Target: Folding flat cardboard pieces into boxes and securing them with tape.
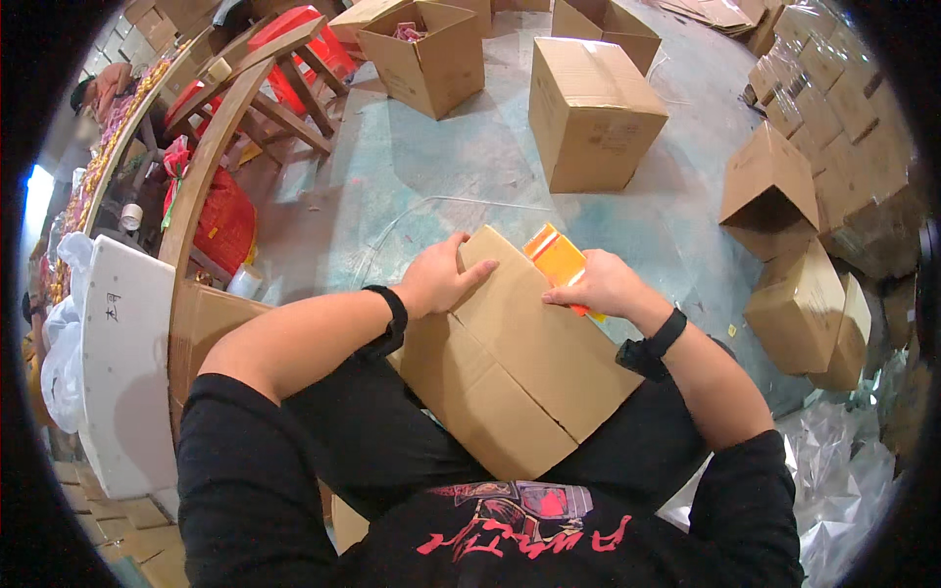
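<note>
A flat-folded cardboard box (524,358) lies tilted across my lap, its seam running lengthwise. My left hand (436,276) grips its far left corner, thumb on the upper face and fingers round the edge. At the far right edge of the cardboard, my right hand (610,284) is closed on a bright orange flat object (557,257) with a pale stripe and red edges. Its exact kind cannot be made out, and the fingers hide part of it. Black bands circle both wrists.
Ahead stand a closed carton (593,118) and an open carton (426,64). More open cartons (769,191) sit at the right beside wrapped stacks (833,127). A wooden bench (221,147) and a white panel (127,363) flank my left. Silvery plastic sheeting (833,480) lies near right.
</note>
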Demonstrator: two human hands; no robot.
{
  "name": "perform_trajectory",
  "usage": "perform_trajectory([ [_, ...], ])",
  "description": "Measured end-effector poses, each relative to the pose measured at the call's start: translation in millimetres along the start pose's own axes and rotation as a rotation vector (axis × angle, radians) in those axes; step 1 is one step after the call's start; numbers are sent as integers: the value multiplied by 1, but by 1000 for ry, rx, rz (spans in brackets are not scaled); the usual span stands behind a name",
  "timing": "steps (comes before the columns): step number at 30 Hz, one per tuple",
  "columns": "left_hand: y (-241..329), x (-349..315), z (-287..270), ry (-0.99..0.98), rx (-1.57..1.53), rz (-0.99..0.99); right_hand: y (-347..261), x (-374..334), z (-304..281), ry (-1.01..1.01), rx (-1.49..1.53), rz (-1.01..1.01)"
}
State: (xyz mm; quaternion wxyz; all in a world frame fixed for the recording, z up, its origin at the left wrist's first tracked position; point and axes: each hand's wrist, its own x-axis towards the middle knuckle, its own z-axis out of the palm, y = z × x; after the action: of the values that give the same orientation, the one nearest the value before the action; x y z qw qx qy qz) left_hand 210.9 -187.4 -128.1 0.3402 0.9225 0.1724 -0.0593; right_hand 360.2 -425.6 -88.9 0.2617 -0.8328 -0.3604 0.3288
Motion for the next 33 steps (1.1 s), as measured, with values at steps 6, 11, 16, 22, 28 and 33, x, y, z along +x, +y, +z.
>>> perform_trajectory([
  [6, -2, 9, 14, 256, 100, 209, -13, -6, -2, 100, -16, 161],
  [11, 26, 27, 31, 144, 190, 78, 3, -22, -7, 378, 178, -165],
  [16, 15, 51, 48, 102, 277, 199, -28, -54, 9, 12, 883, -218],
  [22, 33, 51, 45, 81, 195, 96, 3, -57, 52, -105, 1040, -202],
  [28, 5, 48, 52, 129, 150, 208, -2, -36, 52, -172, 922, -232],
  [33, 33, 38, 46, 87, 105, 80, -9, -43, 47, -103, 714, -217],
])
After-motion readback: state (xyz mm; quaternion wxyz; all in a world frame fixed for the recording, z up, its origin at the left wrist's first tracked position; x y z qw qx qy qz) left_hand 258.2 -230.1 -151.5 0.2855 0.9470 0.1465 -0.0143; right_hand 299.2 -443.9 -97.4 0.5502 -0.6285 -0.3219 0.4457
